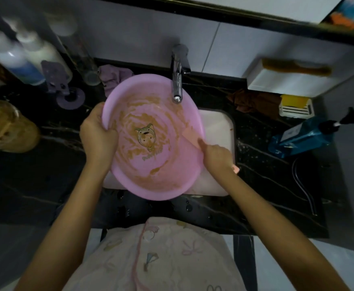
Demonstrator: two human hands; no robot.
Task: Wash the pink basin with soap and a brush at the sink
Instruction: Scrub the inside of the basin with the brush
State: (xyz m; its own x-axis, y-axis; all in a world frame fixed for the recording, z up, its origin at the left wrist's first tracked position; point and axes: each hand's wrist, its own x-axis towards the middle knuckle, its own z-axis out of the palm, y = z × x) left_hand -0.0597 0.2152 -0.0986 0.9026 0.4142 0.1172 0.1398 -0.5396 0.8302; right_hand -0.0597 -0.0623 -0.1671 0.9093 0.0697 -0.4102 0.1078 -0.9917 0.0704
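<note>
One dirty pink basin (161, 171), left hand (97, 133) gripping its nine o'clock rim, right hand (216, 154) at four o'clock, apparently clutching brush (236, 169).

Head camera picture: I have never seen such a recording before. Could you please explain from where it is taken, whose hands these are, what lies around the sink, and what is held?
There is no machine here. A person wears one camera on the head, so you look down along both arms. The left hand has its grip on the rim of the pink basin, held over the white sink, under the faucet. Brown smears cover the basin's inside. The right hand is at the opposite rim and seems to hold a pink brush; only its end shows. On the dark counter a blue pump bottle is to the right, blurred bottles to the left.
</note>
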